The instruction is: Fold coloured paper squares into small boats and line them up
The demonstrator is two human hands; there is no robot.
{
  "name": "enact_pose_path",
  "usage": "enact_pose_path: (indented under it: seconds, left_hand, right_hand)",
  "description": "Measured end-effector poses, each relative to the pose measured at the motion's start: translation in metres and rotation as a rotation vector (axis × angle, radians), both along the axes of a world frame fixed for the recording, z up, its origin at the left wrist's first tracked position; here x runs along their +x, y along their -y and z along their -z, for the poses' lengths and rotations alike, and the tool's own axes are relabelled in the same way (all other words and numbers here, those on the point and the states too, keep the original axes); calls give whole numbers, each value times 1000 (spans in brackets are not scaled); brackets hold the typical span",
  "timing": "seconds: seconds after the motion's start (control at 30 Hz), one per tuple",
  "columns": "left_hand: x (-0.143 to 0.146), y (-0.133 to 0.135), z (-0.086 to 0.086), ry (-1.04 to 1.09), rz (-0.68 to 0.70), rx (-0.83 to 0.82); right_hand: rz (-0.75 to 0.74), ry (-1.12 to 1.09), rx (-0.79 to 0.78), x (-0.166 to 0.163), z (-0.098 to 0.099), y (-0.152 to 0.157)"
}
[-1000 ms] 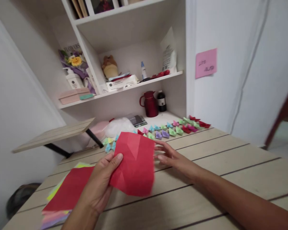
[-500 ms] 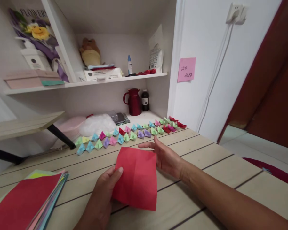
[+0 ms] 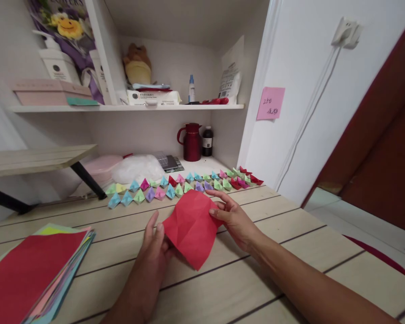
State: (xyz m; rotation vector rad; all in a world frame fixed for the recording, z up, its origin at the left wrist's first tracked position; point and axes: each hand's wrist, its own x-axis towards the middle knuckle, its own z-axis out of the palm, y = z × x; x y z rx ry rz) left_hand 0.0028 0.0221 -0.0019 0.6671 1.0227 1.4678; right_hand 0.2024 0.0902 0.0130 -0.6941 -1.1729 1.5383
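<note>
Head view: creased red paper square [image 3: 192, 227] pinched at left edge by left hand [image 3: 155, 252], at right edge by right hand [image 3: 234, 220]; folded paper boats [image 3: 175, 186] lined up behind it.

A pale wooden surface [image 3: 290, 234] is seen, with a stack of coloured paper sheets [image 3: 30, 274], red on top, laid at its near left corner. Small folded paper shapes [image 3: 175, 186] in many colours are lined up in rows along its far edge. Behind them, a red jug [image 3: 191, 142] and a dark bottle [image 3: 207, 141] are set just beside each other under a white shelf [image 3: 128, 107]. A pink sticky note [image 3: 270, 103] is stuck on the wall to the right.
</note>
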Motion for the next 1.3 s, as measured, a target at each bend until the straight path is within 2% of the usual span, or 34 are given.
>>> enact_pose_path:
  seconds: [0.23, 0.33, 0.47, 0.67, 0.8, 0.97, 1.07, 1.17, 1.23, 1.3]
  left_hand:
    - [17, 4, -1, -134, 5, 221]
    - [14, 7, -1, -253, 29, 106]
    - [1, 5, 2, -468, -58, 2]
    - [2, 4, -4, -357, 12, -13]
    - [8, 8, -11, -352, 18, 2]
    - [7, 7, -9, -378, -47, 82]
    - [0, 4, -5, -607, -146, 122]
    - [-7, 2, -3, -870, -245, 186]
    - [-9, 2, -3, -934, -276, 210]
    - [-9, 3, -4, -954, -303, 210]
  right_hand:
    - [100, -39, 12, -11, 10, 5]
    - [47, -25, 2, -16, 10, 10]
    - [-4, -16, 28, -17, 7, 13]
    - [-67, 84, 144, -4, -1, 7]
    - [-150, 163, 166, -1, -1, 6]
    - [-67, 199, 181, -2, 4, 4]
    - [-41, 205, 173, -2, 5, 1]
    - [-86, 214, 189, -3, 5, 0]
    - [-79, 271, 246, -3, 4, 1]
    - [2, 407, 363, -3, 3, 2]
